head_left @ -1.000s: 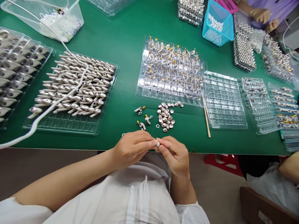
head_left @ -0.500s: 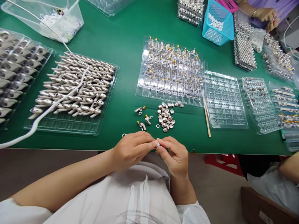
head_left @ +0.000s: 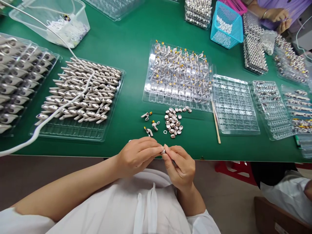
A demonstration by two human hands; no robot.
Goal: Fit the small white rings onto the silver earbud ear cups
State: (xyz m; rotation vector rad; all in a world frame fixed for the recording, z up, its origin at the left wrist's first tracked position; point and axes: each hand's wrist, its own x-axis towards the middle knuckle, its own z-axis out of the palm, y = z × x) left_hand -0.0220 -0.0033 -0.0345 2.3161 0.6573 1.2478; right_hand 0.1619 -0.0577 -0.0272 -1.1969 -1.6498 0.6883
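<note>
Just over the table's front edge, my left hand (head_left: 139,153) and my right hand (head_left: 180,164) meet fingertip to fingertip. Both are closed on one small whitish earbud piece (head_left: 163,151), mostly covered by the fingers. Beyond the hands lies a heap of round metallic-looking earbud caps (head_left: 173,123). To its left rest a few white earbud stems with yellow tips (head_left: 148,131), and a small white ring (head_left: 165,132) lies beside the heap. Farther back, a clear tray (head_left: 152,92) holds many similar white parts with yellow tips.
At left, a clear tray (head_left: 73,132) carries rows of earbud shells under a white cable (head_left: 36,132). A clear bin (head_left: 80,19) stands behind it. To the right are an unfilled blister tray (head_left: 237,107), a wooden stick (head_left: 216,125) and a blue basket (head_left: 225,40). A co-worker's hands (head_left: 279,18) show far right.
My right fingers have shifted slightly around the small piece, with the thumb and index finger drawn closer together. The view has moved a little; the parts on the table look unchanged.
</note>
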